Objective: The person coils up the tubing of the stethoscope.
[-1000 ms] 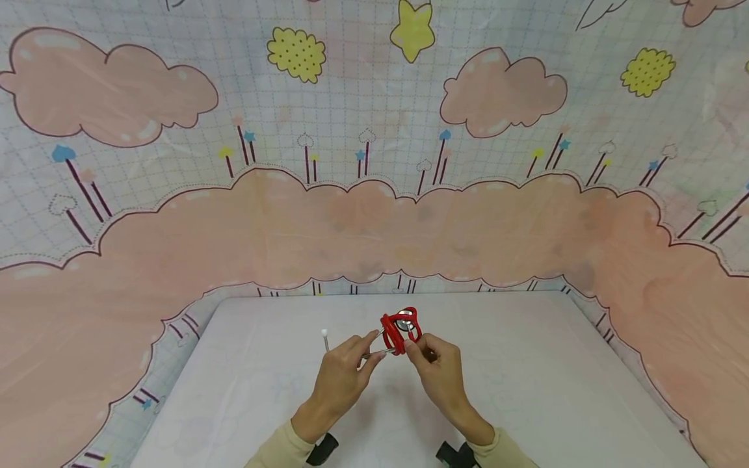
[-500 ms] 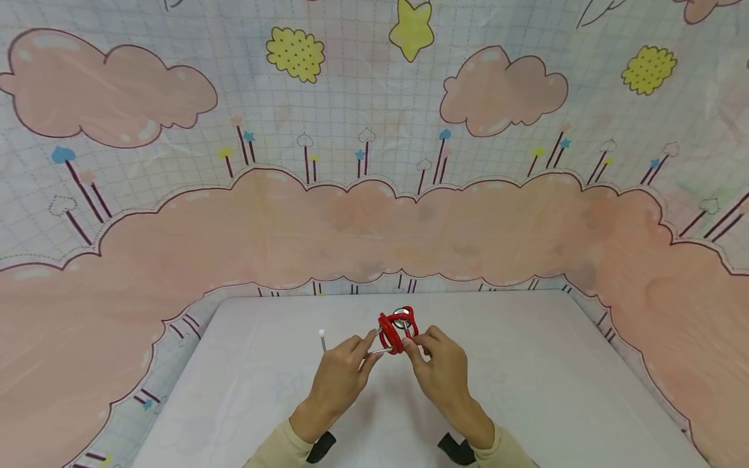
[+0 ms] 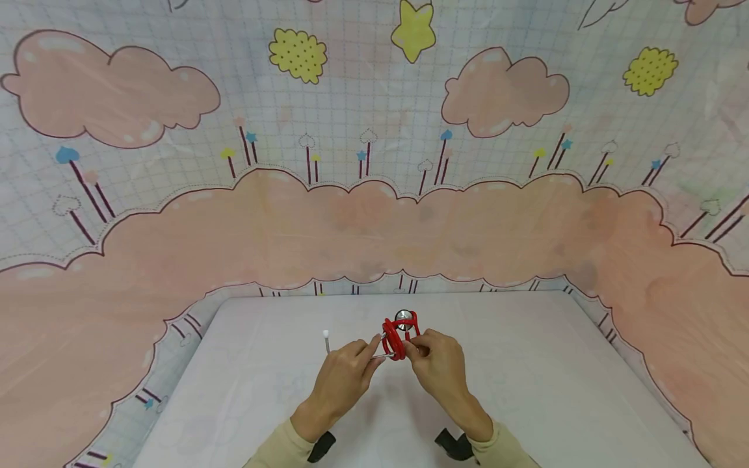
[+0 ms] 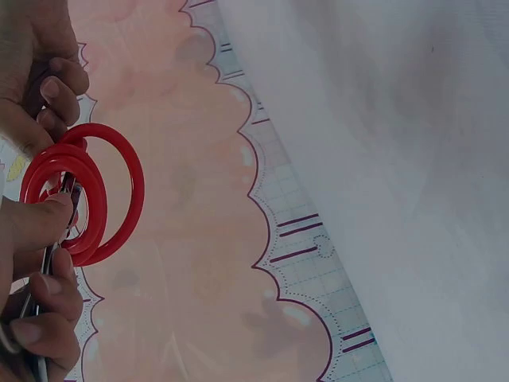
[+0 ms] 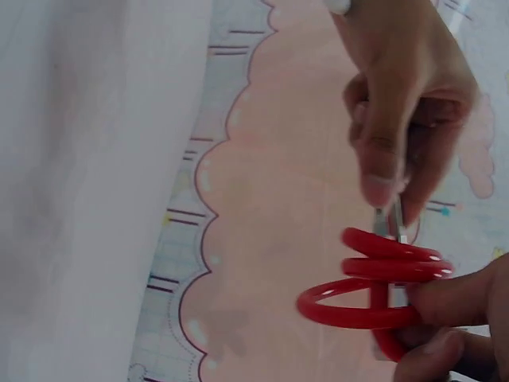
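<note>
A red stethoscope is held up above the table in both hands, its tubing wound in coils around the metal ear tubes. The left hand grips the metal ear tubes; one white ear tip sticks out past that hand. With thumb and fingers, the right hand pinches the red tubing at the coil's right side. The round silver chest piece shows at the top of the coil. In the right wrist view, a loose loop of the red tubing stands out beside the tighter coils. The other ear tip is hidden in the head view.
A white table lies under the hands. Behind it and along its sides runs a cloth backdrop printed with clouds and stars. Black straps are at both wrists.
Both hands keep their hold on the stethoscope. The right hand has shifted slightly rightward, and the chest piece shows more of its round silver face than before.
</note>
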Motion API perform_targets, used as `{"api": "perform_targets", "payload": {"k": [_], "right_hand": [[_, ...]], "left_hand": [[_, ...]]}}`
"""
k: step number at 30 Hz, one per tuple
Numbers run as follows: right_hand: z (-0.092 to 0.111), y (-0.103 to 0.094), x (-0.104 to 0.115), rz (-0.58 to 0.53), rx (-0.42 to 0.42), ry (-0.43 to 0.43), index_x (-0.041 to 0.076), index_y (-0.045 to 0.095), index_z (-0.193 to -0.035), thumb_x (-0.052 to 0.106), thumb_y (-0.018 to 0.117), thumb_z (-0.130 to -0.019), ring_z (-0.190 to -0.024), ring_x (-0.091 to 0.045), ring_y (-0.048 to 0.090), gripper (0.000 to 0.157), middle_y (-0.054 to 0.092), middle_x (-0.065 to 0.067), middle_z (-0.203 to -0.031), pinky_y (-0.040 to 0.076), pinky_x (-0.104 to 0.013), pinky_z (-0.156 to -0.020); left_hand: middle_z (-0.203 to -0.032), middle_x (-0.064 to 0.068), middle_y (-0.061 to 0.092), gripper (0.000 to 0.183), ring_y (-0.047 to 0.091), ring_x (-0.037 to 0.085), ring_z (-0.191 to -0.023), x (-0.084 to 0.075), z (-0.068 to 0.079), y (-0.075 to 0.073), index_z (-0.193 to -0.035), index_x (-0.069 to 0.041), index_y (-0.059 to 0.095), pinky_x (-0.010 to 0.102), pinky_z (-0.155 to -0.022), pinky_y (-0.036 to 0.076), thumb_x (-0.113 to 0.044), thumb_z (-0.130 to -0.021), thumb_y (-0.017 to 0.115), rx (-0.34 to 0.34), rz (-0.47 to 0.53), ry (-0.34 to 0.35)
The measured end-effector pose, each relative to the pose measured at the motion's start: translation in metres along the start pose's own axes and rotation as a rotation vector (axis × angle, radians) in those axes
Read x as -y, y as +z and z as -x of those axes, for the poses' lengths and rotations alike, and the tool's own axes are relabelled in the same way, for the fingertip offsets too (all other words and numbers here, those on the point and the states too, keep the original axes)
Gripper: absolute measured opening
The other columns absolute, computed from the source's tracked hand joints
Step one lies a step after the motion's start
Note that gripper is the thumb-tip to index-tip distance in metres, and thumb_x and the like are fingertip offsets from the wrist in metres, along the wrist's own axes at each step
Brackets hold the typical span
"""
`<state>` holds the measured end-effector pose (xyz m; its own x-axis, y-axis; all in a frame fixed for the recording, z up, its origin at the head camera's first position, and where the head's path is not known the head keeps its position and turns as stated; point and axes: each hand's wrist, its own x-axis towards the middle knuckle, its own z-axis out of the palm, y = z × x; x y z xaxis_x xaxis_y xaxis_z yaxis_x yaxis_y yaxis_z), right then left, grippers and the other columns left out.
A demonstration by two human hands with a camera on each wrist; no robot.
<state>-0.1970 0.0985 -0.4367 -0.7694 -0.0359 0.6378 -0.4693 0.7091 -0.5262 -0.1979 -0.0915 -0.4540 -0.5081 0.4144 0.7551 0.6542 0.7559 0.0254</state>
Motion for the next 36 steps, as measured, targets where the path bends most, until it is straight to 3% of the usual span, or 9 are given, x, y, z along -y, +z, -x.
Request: {"api": "perform_targets", "payload": {"k": [8, 16, 22, 25, 27, 32, 36], "right_hand": [[-0.002, 0.006, -0.008, 0.078, -0.137, -0.059, 0.002, 0.076, -0.073, 0.009, 0.082, -0.078, -0.048, 0.002, 0.034, 0.010, 0.054, 0.002, -0.051, 0.030, -0.013, -0.043], [-0.001, 0.009, -0.017, 0.081, -0.263, -0.214, -0.001, 0.074, -0.084, 0.008, 0.086, -0.073, -0.047, -0.005, 0.047, 0.019, 0.063, -0.002, -0.056, 0.042, -0.013, -0.045], [0.001, 0.009, -0.027, 0.092, -0.285, -0.229, -0.002, 0.057, -0.086, 0.006, 0.089, -0.068, -0.043, -0.005, 0.048, 0.038, 0.059, -0.002, -0.055, 0.044, -0.014, -0.044], [-0.003, 0.008, -0.030, 0.121, -0.242, -0.173, 0.001, 0.054, -0.090, 0.011, 0.087, -0.072, -0.046, -0.005, 0.046, 0.039, 0.056, -0.002, -0.057, 0.044, -0.016, -0.046], [-0.006, 0.008, -0.031, 0.070, -0.163, -0.091, 0.002, 0.058, -0.095, 0.015, 0.083, -0.078, -0.051, -0.006, 0.051, 0.033, 0.060, -0.002, -0.064, 0.045, -0.018, -0.049], [-0.010, 0.009, -0.036, -0.214, 0.069, 0.206, 0.006, 0.066, -0.109, 0.023, 0.075, -0.088, -0.072, -0.017, 0.071, 0.029, 0.074, -0.009, -0.090, 0.056, -0.023, -0.057], [-0.013, 0.008, -0.042, -0.440, 0.169, 0.344, 0.006, 0.066, -0.112, 0.022, 0.075, -0.088, -0.074, -0.019, 0.073, 0.030, 0.074, -0.013, -0.092, 0.058, -0.025, -0.058]], "left_hand": [[-0.073, -0.003, 0.065, 0.035, 0.058, 0.005, -0.059, -0.007, -0.003, 0.001, -0.109, -0.005, 0.074, 0.015, -0.053, 0.048, -0.020, -0.078, 0.083, 0.025, 0.019, -0.011], [-0.073, -0.002, 0.066, 0.038, 0.057, 0.003, -0.060, -0.010, -0.006, 0.004, -0.112, -0.005, 0.073, 0.012, -0.055, 0.047, -0.019, -0.078, 0.083, 0.027, 0.093, -0.089], [-0.076, -0.003, 0.068, 0.038, 0.061, 0.005, -0.063, -0.006, -0.003, 0.009, -0.112, -0.005, 0.073, 0.013, -0.056, 0.048, -0.021, -0.079, 0.082, 0.057, 0.120, -0.132], [-0.076, -0.003, 0.069, 0.037, 0.060, 0.005, -0.062, -0.002, 0.001, 0.012, -0.112, -0.006, 0.073, 0.012, -0.055, 0.047, -0.023, -0.079, 0.081, 0.070, 0.117, -0.150], [-0.076, -0.004, 0.069, 0.037, 0.061, 0.004, -0.062, 0.000, 0.001, 0.013, -0.111, -0.006, 0.073, 0.012, -0.055, 0.047, -0.023, -0.080, 0.082, 0.069, 0.125, -0.147], [-0.076, -0.003, 0.069, 0.037, 0.060, 0.005, -0.062, 0.008, 0.002, 0.018, -0.111, -0.007, 0.073, 0.013, -0.055, 0.046, -0.021, -0.078, 0.083, 0.087, 0.181, -0.179], [-0.080, -0.002, 0.072, 0.039, 0.061, 0.007, -0.065, 0.012, 0.001, 0.022, -0.113, -0.009, 0.072, 0.015, -0.058, 0.049, -0.020, -0.078, 0.083, 0.127, 0.230, -0.237]]}}
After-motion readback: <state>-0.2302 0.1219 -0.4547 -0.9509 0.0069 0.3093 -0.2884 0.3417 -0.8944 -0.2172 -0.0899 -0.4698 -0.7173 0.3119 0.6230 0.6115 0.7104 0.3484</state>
